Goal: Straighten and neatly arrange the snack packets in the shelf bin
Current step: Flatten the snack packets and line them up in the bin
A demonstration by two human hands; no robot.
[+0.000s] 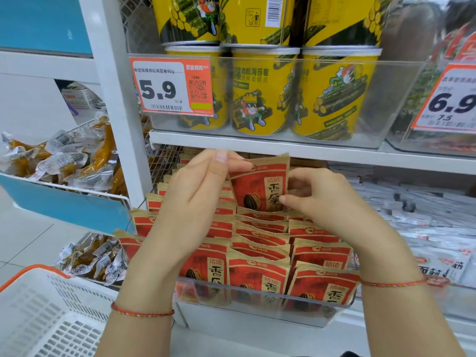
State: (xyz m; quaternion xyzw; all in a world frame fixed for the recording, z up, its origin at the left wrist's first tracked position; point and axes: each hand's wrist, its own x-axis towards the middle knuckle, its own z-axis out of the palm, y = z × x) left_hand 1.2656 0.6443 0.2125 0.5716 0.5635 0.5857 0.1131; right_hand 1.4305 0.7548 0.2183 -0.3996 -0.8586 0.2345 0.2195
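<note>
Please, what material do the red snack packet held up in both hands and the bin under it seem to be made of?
The raised packet, pinched by the left hand and right hand, looks like matte kraft-style paper or paper-look film: tan, dull edges with a serrated top; which of the two cannot be told. The bin looks like clear hard plastic: the front packets show through its glossy wall.

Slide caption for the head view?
Both hands hold one red packet upright above the bin.

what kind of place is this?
Most likely a snack or convenience shop aisle: orange price tags clipped to clear shelf bins, rows of identical yellow snack tubs and red packets, and a white shopping basket beside the person.
</note>
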